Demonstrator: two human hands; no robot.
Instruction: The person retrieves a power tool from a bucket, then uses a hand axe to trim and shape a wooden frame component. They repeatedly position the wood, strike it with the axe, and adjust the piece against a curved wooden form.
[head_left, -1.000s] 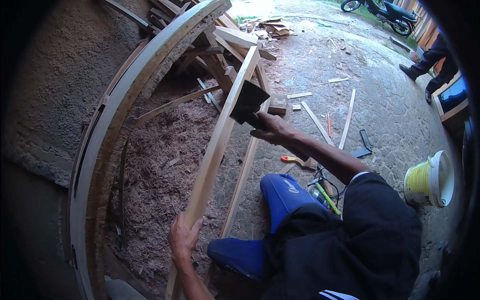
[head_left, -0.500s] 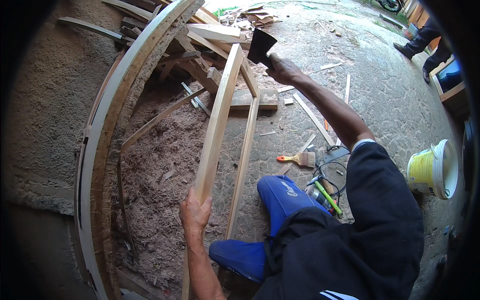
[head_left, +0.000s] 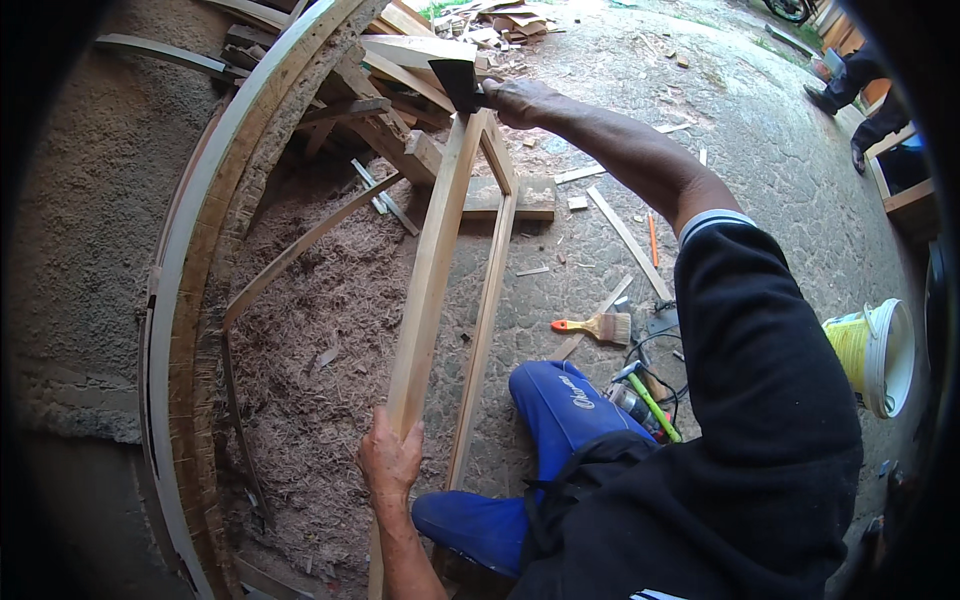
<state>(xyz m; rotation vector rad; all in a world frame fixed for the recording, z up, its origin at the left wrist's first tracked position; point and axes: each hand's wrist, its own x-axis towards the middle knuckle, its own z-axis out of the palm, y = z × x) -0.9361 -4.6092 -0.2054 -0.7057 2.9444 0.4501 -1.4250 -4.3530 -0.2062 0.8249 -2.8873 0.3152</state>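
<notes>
My left hand [head_left: 390,460] is closed round the lower part of a long pale timber [head_left: 431,290] that slants away from me, one side of a narrow wooden frame [head_left: 486,320]. My right hand [head_left: 517,100] is stretched far forward, gripping a dark, broad-bladed hatchet [head_left: 454,80] at the far end of that timber; whether the blade touches the wood I cannot tell. The handle is mostly hidden in my fingers. A short wooden block [head_left: 530,196] lies by the frame's far end.
A curved built-up wooden piece [head_left: 183,340] runs along the left by a rough wall. Wood scraps [head_left: 510,28] and shavings [head_left: 310,380] cover ground ahead and left. A brush [head_left: 609,326], tools with cords, and a bucket [head_left: 868,355] lie right. Another person's legs [head_left: 850,90] show upper right.
My right hand has carried the hatchet forward up the timber, then brought it leftward and down over the far end. My left hand still holds the timber, now slightly more upright in view.
</notes>
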